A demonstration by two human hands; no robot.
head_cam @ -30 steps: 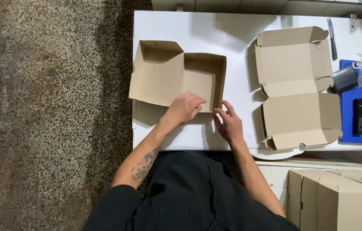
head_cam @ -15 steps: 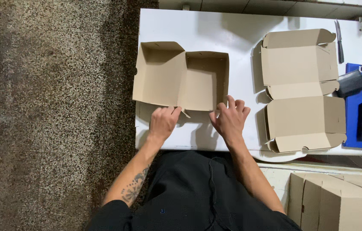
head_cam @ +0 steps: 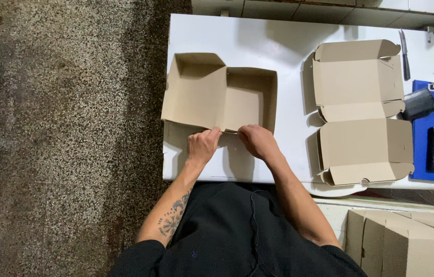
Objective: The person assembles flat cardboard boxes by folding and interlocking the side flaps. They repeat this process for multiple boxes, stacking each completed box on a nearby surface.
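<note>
On the white table beside speckled floor, both hands' grips pinch the cardboard box edge.

I see one brown cardboard box, plain, unprinted, half folded. It sits at the left end of the white surface, with its left part hanging past the surface's left edge. Back and right walls stand upright, forming a shallow square tray on the right side. A large flap lies tilted over the left half, with a smaller open pocket behind it at the far left corner. The near edge is the open part: left hand and right hand both pinch that front edge, fingers curled over it, side by side and nearly touching. A flat panel of the box lies on the surface under the hands.
</note>
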